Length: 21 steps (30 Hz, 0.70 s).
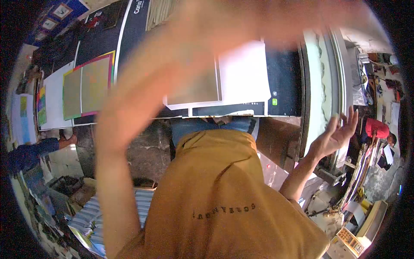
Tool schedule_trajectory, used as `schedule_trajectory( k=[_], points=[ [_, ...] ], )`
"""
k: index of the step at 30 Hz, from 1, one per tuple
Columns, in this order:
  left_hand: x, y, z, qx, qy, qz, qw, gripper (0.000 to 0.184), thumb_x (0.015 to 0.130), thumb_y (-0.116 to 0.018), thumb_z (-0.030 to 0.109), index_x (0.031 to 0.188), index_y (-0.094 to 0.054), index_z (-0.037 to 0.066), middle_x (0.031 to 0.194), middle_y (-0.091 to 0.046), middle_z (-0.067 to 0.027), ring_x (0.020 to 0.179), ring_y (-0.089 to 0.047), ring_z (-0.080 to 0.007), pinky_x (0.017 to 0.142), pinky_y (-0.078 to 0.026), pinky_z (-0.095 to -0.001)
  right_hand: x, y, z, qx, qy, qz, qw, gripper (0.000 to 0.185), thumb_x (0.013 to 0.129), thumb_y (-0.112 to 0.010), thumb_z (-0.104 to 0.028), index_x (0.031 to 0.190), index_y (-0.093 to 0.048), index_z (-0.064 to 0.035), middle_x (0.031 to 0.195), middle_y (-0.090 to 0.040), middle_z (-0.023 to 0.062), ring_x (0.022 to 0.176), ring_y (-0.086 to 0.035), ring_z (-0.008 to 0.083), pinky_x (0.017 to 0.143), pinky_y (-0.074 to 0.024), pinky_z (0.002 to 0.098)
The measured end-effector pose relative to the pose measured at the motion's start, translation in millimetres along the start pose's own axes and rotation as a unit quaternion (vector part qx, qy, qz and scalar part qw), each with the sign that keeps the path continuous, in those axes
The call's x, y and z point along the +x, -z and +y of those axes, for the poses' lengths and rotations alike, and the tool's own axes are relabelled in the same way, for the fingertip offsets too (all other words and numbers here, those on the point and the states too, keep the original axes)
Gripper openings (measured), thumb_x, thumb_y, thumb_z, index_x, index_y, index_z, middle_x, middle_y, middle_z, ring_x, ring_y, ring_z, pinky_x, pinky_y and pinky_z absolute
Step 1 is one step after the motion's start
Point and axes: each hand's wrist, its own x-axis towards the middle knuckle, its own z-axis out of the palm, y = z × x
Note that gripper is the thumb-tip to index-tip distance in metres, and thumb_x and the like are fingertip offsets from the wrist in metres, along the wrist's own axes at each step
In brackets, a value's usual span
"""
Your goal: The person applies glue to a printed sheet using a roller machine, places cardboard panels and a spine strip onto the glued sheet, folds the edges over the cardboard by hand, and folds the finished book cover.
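1. Blurred left hand (215, 30), with its forearm, fills the upper view, bent across the work and close to the lens. Blur hides the fingers; I cannot tell whether they are spread, closed or gripping anything.

2. Dark-topped table (284, 60) runs crosswise beneath it, in front of the person.

3. White sheet (248, 73) lies flat near the table's front edge, partly behind the left arm. It appears to be the piece being worked on, at a laying-out stage.

4. Grey board (203, 82) rests on the sheet's left part. Handling it would call for a light, flat touch, since the board could slide on the paper.

5. Colour-edged panel (95, 80), also with grey boards, lies to the left, well apart from the sheet.

6. Right hand (338, 136) is off the sheet, beyond the table's right end, fingers parted and apparently empty. The two hands are well apart.
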Motion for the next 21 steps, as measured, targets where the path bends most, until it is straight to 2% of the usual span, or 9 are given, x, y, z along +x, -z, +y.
schedule_trajectory(
  k=[2, 4, 5, 7, 10, 13, 14, 16, 21],
  points=[
    [-44.6, -0.4, 63.7, -0.088, 0.069, -0.031, 0.993, 0.026, 0.088, -0.07, 0.033, 0.072, -0.064, 0.013, 0.071, -0.065, -0.0015, 0.077, -0.061, -0.0172, 0.067, -0.044, -0.0394, -8.5, -10.8, -0.6, -0.005, 0.028, -0.041, 0.999, 0.074, 0.088, -0.079, -0.019, 0.15, -0.043, -0.0017, 0.148, -0.052, 0.0151, 0.122, -0.054, 0.0234, 0.099, -0.0433, 0.0351],
    [-92.0, 0.1, 127.1, -0.194, 0.19, -0.056, 0.961, 0.024, 0.087, -0.072, 0.032, 0.071, -0.065, 0.015, 0.071, -0.065, 0.0013, 0.074, -0.058, -0.0131, 0.066, -0.04, -0.0351, -26.5, 22.4, 52.5, -0.086, -0.013, -0.227, 0.97, 0.095, 0.077, -0.088, -0.037, 0.152, -0.041, -0.0018, 0.149, -0.051, 0.0167, 0.135, -0.049, 0.0301, 0.11, -0.0383, 0.0428],
    [-114.6, 6.5, 145.5, -0.232, 0.25, -0.089, 0.936, 0.016, 0.084, -0.075, 0.03, 0.079, -0.069, 0.016, 0.075, -0.067, 0.0023, 0.076, -0.061, -0.0153, 0.067, -0.04, -0.0359, -38.8, 28.1, 48.9, 0.037, -0.106, -0.326, 0.939, 0.078, 0.077, -0.086, -0.033, 0.141, -0.055, -0.0025, 0.142, -0.057, 0.0167, 0.13, -0.054, 0.0292, 0.109, -0.0404, 0.044],
    [-155.6, 19.5, 160.4, -0.282, 0.347, -0.147, 0.882, 0.012, 0.081, -0.079, 0.023, 0.09, -0.073, 0.015, 0.081, -0.071, 0.0023, 0.078, -0.064, -0.0174, 0.069, -0.041, -0.0363, -53.8, 35.7, 47.1, 0.1, -0.184, -0.456, 0.865, 0.021, 0.087, -0.078, -0.019, 0.096, -0.075, -0.0008, 0.1, -0.075, 0.0126, 0.101, -0.068, 0.0229, 0.093, -0.0522, 0.039],
    [-202.9, 30.0, 145.8, -0.296, 0.426, -0.268, 0.812, 0.013, 0.082, -0.078, 0.011, 0.095, -0.074, 0.009, 0.089, -0.074, -0.0043, 0.083, -0.066, -0.0223, 0.077, -0.046, -0.038, -83.8, 35.6, 40.9, 0.004, -0.358, -0.446, 0.82, 0.021, 0.094, -0.072, -0.017, 0.096, -0.071, 0.0043, 0.089, -0.071, 0.009, 0.091, -0.062, 0.0123, 0.082, -0.0513, 0.0307],
    [-230.7, 26.4, 121.8, -0.255, 0.517, -0.232, 0.783, 0.014, 0.087, -0.073, 0.009, 0.1, -0.072, 0.004, 0.1, -0.074, -0.0114, 0.092, -0.068, -0.0296, 0.088, -0.049, -0.0413, -85.8, 17.4, 66.0, -0.051, -0.304, -0.382, 0.872, 0.02, 0.097, -0.068, -0.017, 0.095, -0.066, 0.0032, 0.082, -0.064, 0.0035, 0.08, -0.055, 0.0085, 0.07, -0.0469, 0.0279],
    [-235.2, 23.5, 105.7, -0.21, 0.515, -0.249, 0.793, 0.02, 0.09, -0.071, 0.011, 0.108, -0.07, 0.002, 0.111, -0.071, -0.0154, 0.103, -0.066, -0.0345, 0.097, -0.049, -0.0433, -70.4, 10.2, 69.6, -0.083, -0.269, -0.399, 0.873, 0.018, 0.099, -0.066, -0.016, 0.096, -0.061, 0.0007, 0.08, -0.061, 0.0012, 0.075, -0.053, 0.006, 0.064, -0.0433, 0.0247],
    [-253.0, 11.1, 76.6, -0.117, 0.468, -0.278, 0.831, 0.035, 0.094, -0.068, 0.014, 0.126, -0.063, 0.002, 0.127, -0.064, -0.0197, 0.118, -0.059, -0.0374, 0.103, -0.045, -0.0452, -50.7, -21.8, 62.3, -0.043, -0.373, -0.335, 0.864, 0.014, 0.102, -0.063, -0.015, 0.101, -0.058, -0.0014, 0.076, -0.058, -0.001, 0.069, -0.051, 0.0037, 0.059, -0.0401, 0.0225],
    [-281.1, -18.7, 44.8, -0.068, 0.406, -0.357, 0.838, 0.051, 0.095, -0.067, 0.019, 0.141, -0.052, 0.002, 0.145, -0.054, -0.0212, 0.136, -0.048, -0.0401, 0.113, -0.037, -0.0494, -35.8, -89.5, 87.7, 0.021, -0.39, -0.32, 0.863, 0.016, 0.102, -0.063, -0.015, 0.112, -0.058, -0.0039, 0.076, -0.067, 0.002, 0.065, -0.055, 0.0042, 0.055, -0.0415, 0.0221]
  ],
)
